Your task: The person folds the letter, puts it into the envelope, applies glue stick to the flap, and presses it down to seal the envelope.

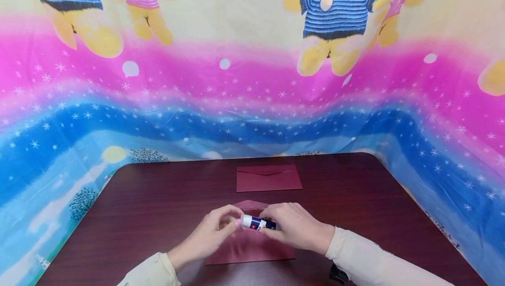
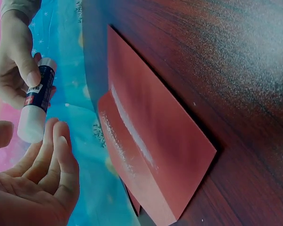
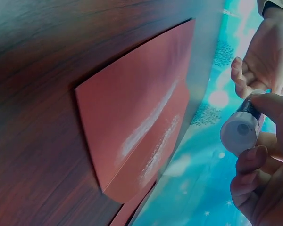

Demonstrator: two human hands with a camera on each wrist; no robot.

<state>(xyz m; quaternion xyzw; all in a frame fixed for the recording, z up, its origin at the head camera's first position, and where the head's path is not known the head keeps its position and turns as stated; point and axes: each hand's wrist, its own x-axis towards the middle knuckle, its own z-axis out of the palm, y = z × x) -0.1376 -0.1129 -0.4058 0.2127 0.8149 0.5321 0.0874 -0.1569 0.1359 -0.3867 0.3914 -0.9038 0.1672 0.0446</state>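
Note:
My right hand [image 1: 297, 227] grips a dark blue glue stick [image 1: 258, 223] by its barrel, lying nearly level with its whitish capped end to the left. Close by that end is my left hand [image 1: 209, 231], its thumb and fingers spread apart around the cap; in the left wrist view the fingertips sit just under it. Below both hands, a dark red envelope [image 1: 252, 253] lies on the table with its flap raised away from me. White glue streaks [image 2: 132, 126] run along the flap and the body beside the fold.
Farther back on the dark wood table [image 1: 177, 198] lies a second red envelope [image 1: 269, 181], its flap folded down. A printed cloth [image 1: 244, 115] with bears and snowflakes hangs behind and around the table. Something black [image 1: 338, 273] shows under the right sleeve.

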